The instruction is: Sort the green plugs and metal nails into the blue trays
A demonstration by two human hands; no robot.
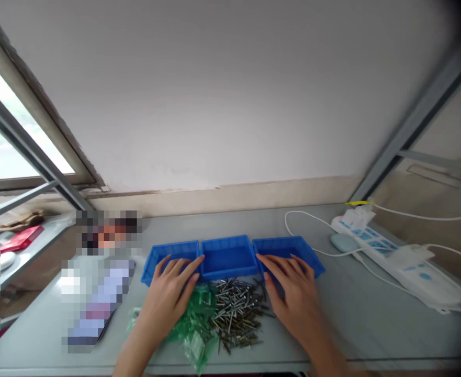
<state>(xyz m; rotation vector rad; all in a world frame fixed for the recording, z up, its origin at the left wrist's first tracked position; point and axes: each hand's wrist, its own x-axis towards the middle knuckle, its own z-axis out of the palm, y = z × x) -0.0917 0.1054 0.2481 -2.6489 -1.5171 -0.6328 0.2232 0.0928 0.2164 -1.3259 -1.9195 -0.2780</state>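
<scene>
Three blue plastic trays stand side by side: a left tray (147, 269), a middle tray (229, 257) and a right tray (312, 257). My left hand (172, 285) reaches over the front of the left tray, fingers stretched out, with a fingertip by the edge it shares with the middle one. Over the right tray, my right hand (293, 290) lies with its fingers spread, one fingertip at the tray's left edge. Neither hand grips anything. Between my hands is a heap of silver and brass-coloured screws or nails (238, 314). Green see-through plastic bags (197, 324) lie left of it, partly behind my left hand.
A white power strip (406, 264) with white cables and a pale blue rounded device (344, 242) lies at the right. Pixelated items, including a long bluish one (102, 306), lie at the left. A wall (230, 196) bounds the grey table (371, 335) behind; metal posts stand both sides.
</scene>
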